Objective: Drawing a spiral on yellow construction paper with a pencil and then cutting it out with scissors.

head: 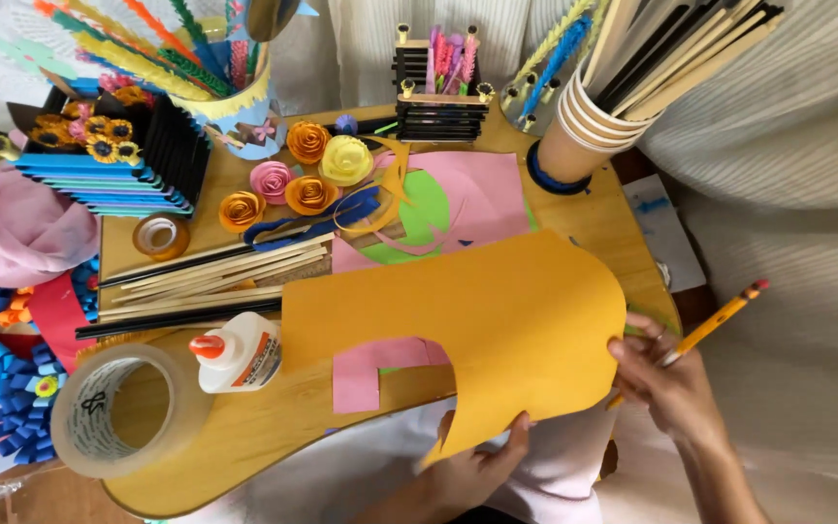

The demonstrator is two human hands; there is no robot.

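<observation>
Paper cup (574,136) full of sticks (676,53)

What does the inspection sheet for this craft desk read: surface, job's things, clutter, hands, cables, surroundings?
Surface: wooden table, mostly covered.
Job's things: orange paper sheet, curved over the table's near edge; pencil.
Clutter: tape roll, glue bottle, paper roses, sticks, paper cups of sticks.
Hands: left hand pinches the sheet's bottom edge; right hand holds the sheet's right edge and the pencil.
Cables: nothing seen.
Surroundings: pale curtain behind.
</observation>
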